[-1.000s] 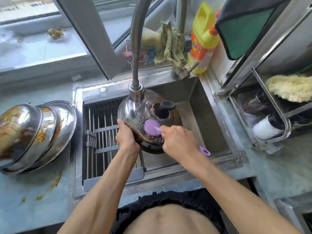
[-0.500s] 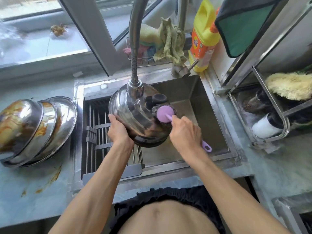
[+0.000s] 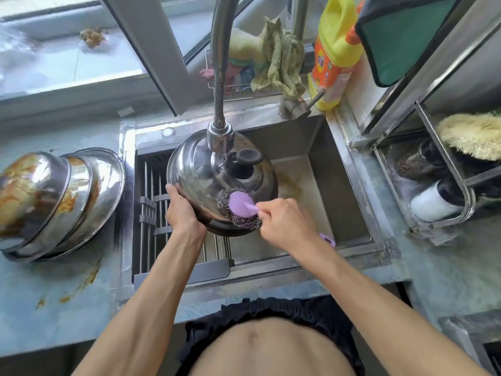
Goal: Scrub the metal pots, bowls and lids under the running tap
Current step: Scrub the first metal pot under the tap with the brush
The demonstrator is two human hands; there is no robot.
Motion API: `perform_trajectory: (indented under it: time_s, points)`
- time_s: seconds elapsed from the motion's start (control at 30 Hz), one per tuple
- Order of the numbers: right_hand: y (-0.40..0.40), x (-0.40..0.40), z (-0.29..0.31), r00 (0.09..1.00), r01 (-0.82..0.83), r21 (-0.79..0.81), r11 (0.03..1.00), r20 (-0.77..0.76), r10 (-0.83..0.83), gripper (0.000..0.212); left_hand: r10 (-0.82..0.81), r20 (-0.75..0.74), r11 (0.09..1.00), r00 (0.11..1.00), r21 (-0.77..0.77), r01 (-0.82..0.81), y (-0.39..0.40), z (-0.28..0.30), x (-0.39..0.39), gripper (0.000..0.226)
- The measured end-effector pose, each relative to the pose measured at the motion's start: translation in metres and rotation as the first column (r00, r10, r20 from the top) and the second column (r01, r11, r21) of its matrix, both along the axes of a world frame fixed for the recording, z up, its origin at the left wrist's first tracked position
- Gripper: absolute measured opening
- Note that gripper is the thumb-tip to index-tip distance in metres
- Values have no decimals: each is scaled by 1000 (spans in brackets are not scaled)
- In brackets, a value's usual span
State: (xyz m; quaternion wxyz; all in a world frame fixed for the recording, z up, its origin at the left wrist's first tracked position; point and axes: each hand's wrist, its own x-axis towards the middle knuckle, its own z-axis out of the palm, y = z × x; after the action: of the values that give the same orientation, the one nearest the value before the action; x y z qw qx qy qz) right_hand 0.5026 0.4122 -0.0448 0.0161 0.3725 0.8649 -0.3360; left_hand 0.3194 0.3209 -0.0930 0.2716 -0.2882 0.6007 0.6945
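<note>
While tap (image 3: 220, 137) runs, steel sink (image 3: 339, 169), stained countertop (image 3: 54, 299) (greasy bowls (image 3: 62, 199)), window behind.

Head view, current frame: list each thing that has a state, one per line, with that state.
lid: tilted over the sink, under the spout
left hand: grips the lid's left rim
right hand: grips the scrubber's purple handle
scrubber: steel-wool head pressed on the lid's lower edge
tap: thin trickle, apparently running
bowls: stacked upside down on the counter, smeared with orange residue
detergent bottle: upright behind the sink
</note>
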Motion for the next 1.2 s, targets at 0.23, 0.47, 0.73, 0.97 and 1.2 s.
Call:
perform_trajectory:
  time_s: [0.23, 0.47, 0.73, 0.97, 1.2]
  points:
    - [21, -2, -16, 994, 99, 38, 994, 43, -100, 20, -37, 34, 999, 999, 38, 36, -15, -9, -17, 41]
    - [31, 10, -32, 980, 178, 25, 984, 89, -180, 22, -31, 51, 999, 998, 26, 29, -18, -17, -14, 42]
    - [63, 16, -28, 985, 151, 48, 987, 79, -155, 24, -226, 92, 968, 970, 130, 214, -34, -33, -27, 54]
    - [65, -44, -9, 992, 12, 67, 998, 127, -21, 25, -295, 131, 954, 947, 100, 283, -50, -44, -25, 57]
    - [87, -93, 2, 983, -58, 93, 994, 179, 40, 21, -291, 151, 957, 945, 33, 290, -51, -45, -49, 57]
